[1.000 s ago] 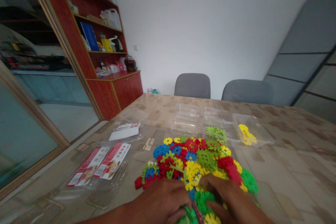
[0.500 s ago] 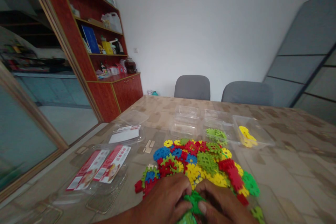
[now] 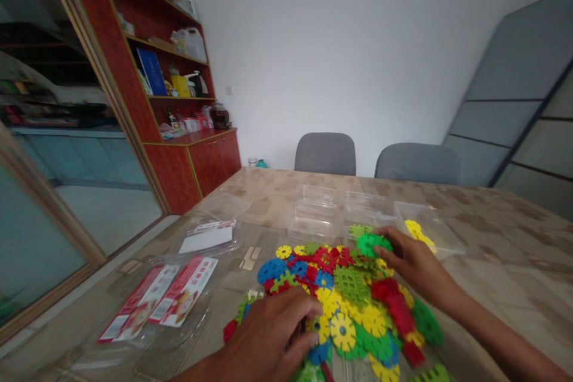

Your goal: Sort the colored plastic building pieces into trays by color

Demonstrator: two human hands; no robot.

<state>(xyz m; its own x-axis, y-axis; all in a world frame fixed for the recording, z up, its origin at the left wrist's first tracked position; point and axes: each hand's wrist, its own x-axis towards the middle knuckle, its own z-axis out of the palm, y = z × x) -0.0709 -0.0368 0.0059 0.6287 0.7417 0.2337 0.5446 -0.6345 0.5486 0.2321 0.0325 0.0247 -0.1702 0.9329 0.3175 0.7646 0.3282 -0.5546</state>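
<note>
A pile of coloured plastic interlocking pieces point(image 3: 344, 292) in red, yellow, green and blue lies on the table in front of me. My right hand point(image 3: 414, 262) reaches forward over the pile, its fingers closed on a round green piece point(image 3: 372, 244) just in front of the clear container with green pieces point(image 3: 360, 228). My left hand point(image 3: 268, 337) rests on the near left edge of the pile, fingers curled on the pieces there. Another clear container point(image 3: 441, 233) to the right holds yellow pieces point(image 3: 418, 233).
Two more clear containers point(image 3: 316, 209) stand behind the pile. Clear lids and red-and-white printed cards point(image 3: 168, 295) lie to the left. Two grey chairs point(image 3: 326, 154) stand at the table's far side, a red-brown shelf unit point(image 3: 179, 101) at the left wall.
My right hand left the near edge of the pile and moved forward and right, carrying a green piece toward the container with green pieces. My left hand stayed near the pile's front.
</note>
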